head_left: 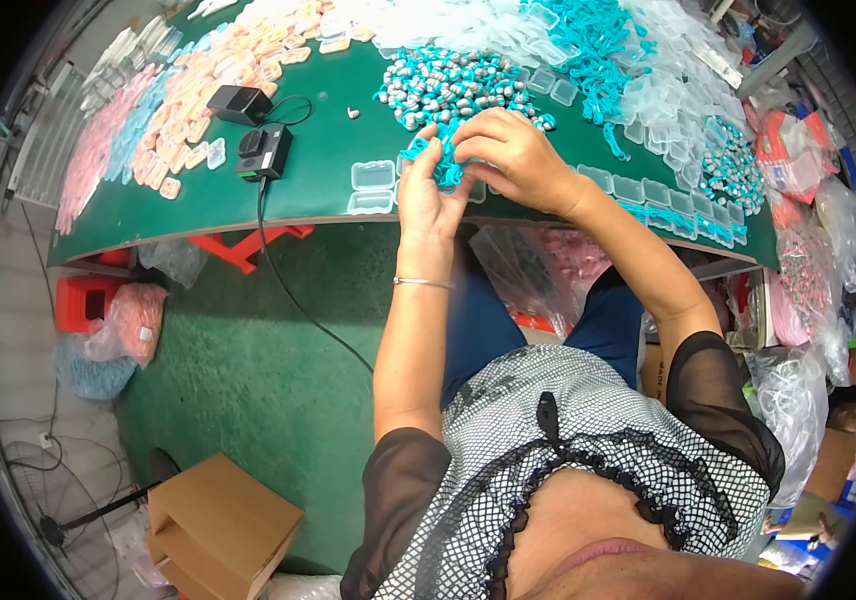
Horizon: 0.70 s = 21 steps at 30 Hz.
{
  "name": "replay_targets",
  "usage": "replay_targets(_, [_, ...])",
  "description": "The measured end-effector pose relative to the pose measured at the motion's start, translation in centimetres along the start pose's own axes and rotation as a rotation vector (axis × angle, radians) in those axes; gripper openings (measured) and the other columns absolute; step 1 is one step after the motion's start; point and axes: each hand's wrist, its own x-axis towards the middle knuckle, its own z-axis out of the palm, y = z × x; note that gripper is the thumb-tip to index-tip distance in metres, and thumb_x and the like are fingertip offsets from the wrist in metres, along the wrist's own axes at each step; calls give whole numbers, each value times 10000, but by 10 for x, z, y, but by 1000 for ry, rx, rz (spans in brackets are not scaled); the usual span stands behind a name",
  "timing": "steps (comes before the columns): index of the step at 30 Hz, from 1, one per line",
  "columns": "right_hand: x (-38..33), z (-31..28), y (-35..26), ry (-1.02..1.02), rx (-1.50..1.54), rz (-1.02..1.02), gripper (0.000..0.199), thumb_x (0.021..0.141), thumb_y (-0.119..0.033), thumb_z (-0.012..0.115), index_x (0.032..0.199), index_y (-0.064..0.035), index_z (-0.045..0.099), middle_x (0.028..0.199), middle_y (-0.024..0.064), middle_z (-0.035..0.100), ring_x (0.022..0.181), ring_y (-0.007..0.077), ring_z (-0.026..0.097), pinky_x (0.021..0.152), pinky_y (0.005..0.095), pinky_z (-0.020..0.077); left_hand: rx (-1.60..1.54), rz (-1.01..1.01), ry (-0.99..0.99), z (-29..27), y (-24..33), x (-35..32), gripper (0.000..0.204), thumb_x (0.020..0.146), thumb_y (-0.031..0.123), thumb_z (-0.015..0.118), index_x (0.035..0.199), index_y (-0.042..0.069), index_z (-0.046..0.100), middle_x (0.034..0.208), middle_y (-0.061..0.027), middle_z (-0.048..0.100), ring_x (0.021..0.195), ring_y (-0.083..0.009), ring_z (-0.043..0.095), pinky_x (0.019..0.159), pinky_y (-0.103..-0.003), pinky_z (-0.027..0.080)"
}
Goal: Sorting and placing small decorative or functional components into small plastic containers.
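Observation:
Both my hands meet over the front part of the green table. Between them is a small tangle of teal cord, pinched by the fingers of my left hand and my right hand. A clear hinged case lies open just left of my left hand. Beyond my fingers sits a heap of small teal-and-grey pieces. To the right of my right wrist runs a row of open clear cases, with teal cord in the front halves of several. Parts of other clear cases are hidden under my hands.
Two black boxy devices with a cable stand on the left, beside peach cases. Teal cords and clear cases are piled at the right. A cardboard box and a red bin stand on the floor.

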Motion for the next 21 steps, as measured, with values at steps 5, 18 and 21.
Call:
replay_targets(5, [-4, 2, 8, 71, 176, 44, 186, 706, -43, 690, 875, -68, 616, 977, 70, 624, 924, 265, 580, 825, 363, 451, -1, 45, 4, -4, 10, 2, 294, 892, 69, 514, 1183, 97, 481, 1032, -108, 584, 878, -214, 608, 650, -345, 529])
replay_targets(18, [1, 12, -2, 41, -17, -70, 290, 671, -35, 703, 945, -86, 626, 1006, 81, 576, 909, 281, 565, 778, 381, 460, -75, 72, 39, 5, 0, 6, 303, 900, 66, 510, 1200, 66, 470, 999, -113, 599, 835, -204, 607, 643, -330, 517])
replay_targets(21, [1, 13, -1, 73, 8, -77, 264, 666, -38, 705, 915, -88, 630, 996, 72, 589, 914, 266, 566, 796, 385, 452, -80, 71, 49, 5, 0, 6, 286, 911, 81, 496, 1195, 69, 476, 994, -109, 604, 852, -199, 609, 656, -323, 517])
